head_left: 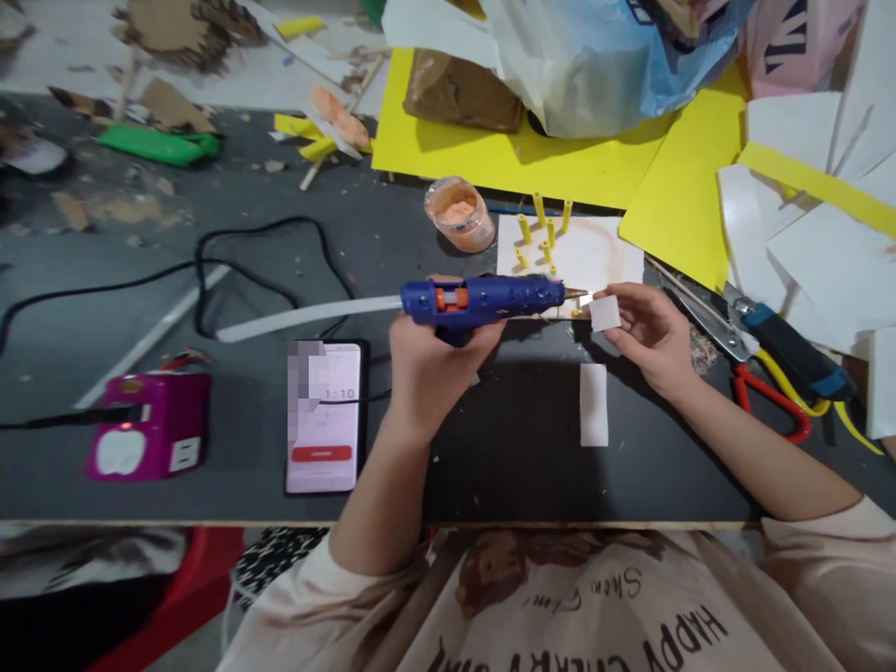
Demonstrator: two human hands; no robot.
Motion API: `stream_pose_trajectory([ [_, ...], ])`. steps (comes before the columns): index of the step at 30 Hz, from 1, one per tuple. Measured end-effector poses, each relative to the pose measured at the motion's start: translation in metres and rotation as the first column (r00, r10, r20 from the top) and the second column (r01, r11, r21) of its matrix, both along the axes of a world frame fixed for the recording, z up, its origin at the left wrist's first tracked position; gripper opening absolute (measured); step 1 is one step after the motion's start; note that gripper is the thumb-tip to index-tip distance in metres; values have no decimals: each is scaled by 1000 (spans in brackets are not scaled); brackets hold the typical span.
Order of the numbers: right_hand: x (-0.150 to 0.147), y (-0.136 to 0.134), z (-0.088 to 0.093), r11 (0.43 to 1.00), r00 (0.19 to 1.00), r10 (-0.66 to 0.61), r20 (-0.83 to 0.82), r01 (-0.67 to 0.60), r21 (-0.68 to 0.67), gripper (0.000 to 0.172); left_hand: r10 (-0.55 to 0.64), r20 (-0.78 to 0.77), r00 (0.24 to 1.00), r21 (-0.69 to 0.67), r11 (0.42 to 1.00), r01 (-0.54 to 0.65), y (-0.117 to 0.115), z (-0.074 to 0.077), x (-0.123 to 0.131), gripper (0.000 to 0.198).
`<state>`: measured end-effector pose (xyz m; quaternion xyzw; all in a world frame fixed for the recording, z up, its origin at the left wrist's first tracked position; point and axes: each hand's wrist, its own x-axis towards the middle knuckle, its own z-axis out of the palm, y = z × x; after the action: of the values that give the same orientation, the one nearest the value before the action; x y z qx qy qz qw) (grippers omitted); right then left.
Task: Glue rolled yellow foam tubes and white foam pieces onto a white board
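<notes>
My left hand [430, 373] is wrapped round the handle of a blue hot glue gun [500, 301], whose nozzle points right. A long whitish glue stick [315, 317] sticks out of its back end. Between the thumb and fingers of my right hand [651, 336] is a small white square [606, 314], close to the nozzle tip. Behind the gun lies a white board [595, 245] with several short yellow sticks [539, 210] standing up on it. A white rectangular strip [594, 405] lies on the dark table in front of my right hand.
An open jar [462, 217] of peach-coloured stuff stands beside the board. Scissors [742, 373] and a utility knife [791, 336] lie at right. A phone [326, 420], a purple box [154, 427] and a black cable [266, 224] are at left. Yellow sheets [574, 173] and a plastic bag [588, 75] lie behind.
</notes>
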<state>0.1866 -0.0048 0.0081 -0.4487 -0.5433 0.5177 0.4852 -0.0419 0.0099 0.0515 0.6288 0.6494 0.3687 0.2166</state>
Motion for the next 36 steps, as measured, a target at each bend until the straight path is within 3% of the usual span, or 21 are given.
stream_pose_trajectory([
  [3,0,1,1,1000,1000,-8,-9,7,-30,43,-78,49,996,-1,997,78,-2,-10,-3,18],
  [6,0,2,2,999,1000,4,6,-3,-50,43,-63,115,991,-85,994,73,-2,-17,-8,22],
  [13,1,1,1,991,998,54,22,-51,-127,44,-56,252,966,-188,977,106,-2,-15,-7,24],
  [24,-1,1,3,989,996,70,-57,-77,-126,36,-86,158,984,-184,976,115,-2,-17,-8,21],
  [36,-1,2,1,990,994,97,-58,-102,-95,32,-143,118,983,-42,988,149,-1,-23,-10,17],
])
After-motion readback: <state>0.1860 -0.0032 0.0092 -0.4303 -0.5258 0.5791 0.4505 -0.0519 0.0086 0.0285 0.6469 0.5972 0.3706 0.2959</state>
